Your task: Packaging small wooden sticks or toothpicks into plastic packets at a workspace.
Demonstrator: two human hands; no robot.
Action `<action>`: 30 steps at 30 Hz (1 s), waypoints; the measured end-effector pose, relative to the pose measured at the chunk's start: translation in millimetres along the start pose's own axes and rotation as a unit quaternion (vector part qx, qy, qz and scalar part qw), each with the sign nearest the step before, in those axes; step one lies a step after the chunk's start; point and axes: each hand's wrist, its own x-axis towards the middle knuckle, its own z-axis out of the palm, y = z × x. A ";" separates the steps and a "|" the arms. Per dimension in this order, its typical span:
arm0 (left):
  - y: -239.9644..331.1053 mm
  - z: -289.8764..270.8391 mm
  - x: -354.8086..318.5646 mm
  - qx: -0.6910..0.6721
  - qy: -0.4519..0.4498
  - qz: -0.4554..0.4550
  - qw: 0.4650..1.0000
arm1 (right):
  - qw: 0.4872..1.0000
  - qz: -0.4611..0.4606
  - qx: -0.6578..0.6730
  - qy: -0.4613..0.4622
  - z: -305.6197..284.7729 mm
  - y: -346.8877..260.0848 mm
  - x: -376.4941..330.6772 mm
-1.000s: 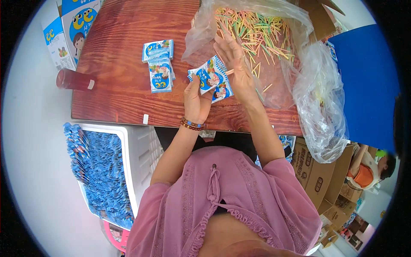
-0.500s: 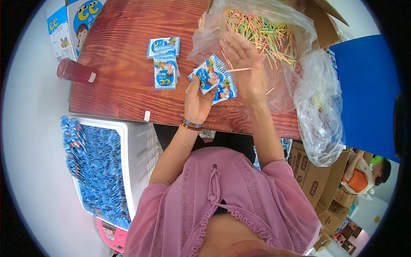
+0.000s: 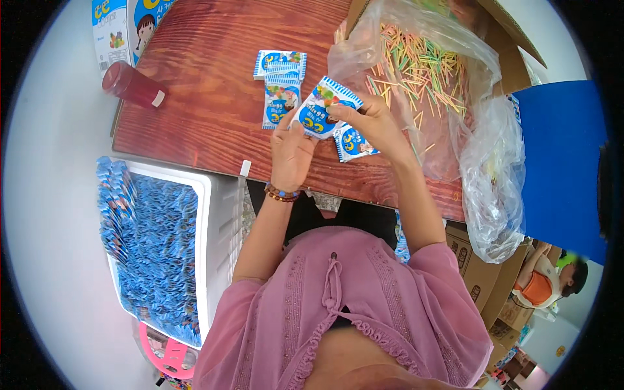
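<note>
Both my hands hold one blue-and-white candy packet [image 3: 322, 103] above the wooden table [image 3: 201, 84]. My left hand [image 3: 290, 155] grips its lower left edge between thumb and fingers. My right hand [image 3: 380, 127] lays its thumb across the packet's right side, the other fingers hidden behind it. No stick shows in my right hand now. Under my hands lies another packet [image 3: 354, 144] on the table. Just left of the held packet is a stack of like packets [image 3: 281, 104], with one packet [image 3: 279, 64] lying crosswise at its far end.
A clear plastic bag [image 3: 491, 195] with many pastel sticks [image 3: 422, 65] spreads over the right of the table. A reddish bottle [image 3: 133, 86] lies at the left. Below left stands a white crate [image 3: 203, 240] full of blue packets. A person [image 3: 546, 279] is at the far right.
My right hand has moved from beside the packet onto it, and the pink stick it held no longer shows. The whole view has shifted slightly.
</note>
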 end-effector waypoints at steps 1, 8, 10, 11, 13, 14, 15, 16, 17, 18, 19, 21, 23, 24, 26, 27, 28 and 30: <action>9.0 -2.0 -1.2 0.053 0.000 0.001 0.999 | 0.998 0.004 -0.045 -0.040 0.5 -2.9 2.0; 34.2 -12.9 -3.3 0.231 0.065 0.035 0.970 | 0.990 -0.001 -0.125 -0.059 24.5 16.2 20.9; 36.4 -21.7 -3.0 0.280 0.091 0.048 0.955 | 0.988 0.001 -0.140 -0.066 35.1 18.4 20.0; 40.2 -23.3 -5.4 0.331 0.109 0.034 0.937 | 0.982 0.096 -0.149 -0.058 32.5 22.8 21.8; 45.3 -27.3 -16.7 0.357 0.132 0.011 0.925 | 0.989 0.048 -0.122 -0.066 42.8 23.7 18.7; 46.6 -30.6 -17.3 0.357 0.129 0.016 0.925 | 0.983 0.108 -0.144 -0.047 44.1 27.7 21.9; 48.4 -33.5 -16.6 0.365 0.137 0.081 0.917 | 0.983 0.102 -0.145 -0.047 44.3 31.7 29.2; 49.0 -34.5 -17.9 0.370 0.144 0.143 0.906 | 0.976 0.076 -0.201 -0.046 41.9 35.6 37.7; 52.1 -41.0 -16.0 0.453 0.147 0.154 0.866 | 0.964 0.051 -0.256 -0.042 37.1 38.8 48.4; 52.9 -45.5 -14.6 0.452 0.143 0.153 0.867 | 0.944 0.032 -0.325 -0.047 33.7 41.6 59.0; 55.6 -45.3 -14.4 0.564 0.121 0.182 0.797 | 0.944 0.031 -0.325 -0.044 31.2 48.3 70.8; 55.2 -42.4 -17.7 0.664 0.090 0.205 0.714 | 0.903 0.040 -0.426 -0.039 28.8 56.4 82.6; 47.7 -41.5 -18.8 0.717 0.053 0.231 0.656 | 0.915 0.060 -0.397 -0.040 36.4 47.7 79.2; 41.6 -50.1 -19.8 0.725 0.032 0.254 0.639 | 0.925 0.082 -0.368 -0.039 39.4 43.8 74.7; 40.4 -52.1 -17.4 0.743 0.026 0.239 0.625 | 0.934 0.075 -0.348 0.000 37.8 36.9 60.8; 39.1 -53.1 -16.2 0.760 0.020 0.224 0.609 | 0.941 0.068 -0.328 0.038 31.8 36.9 55.0; 38.1 -52.5 -14.3 0.758 0.013 0.218 0.615 | 0.927 -0.024 -0.369 0.058 13.8 38.1 48.6; 42.0 -56.0 -14.6 0.787 0.019 0.230 0.572 | 0.858 0.025 -0.496 0.134 -9.7 23.2 27.4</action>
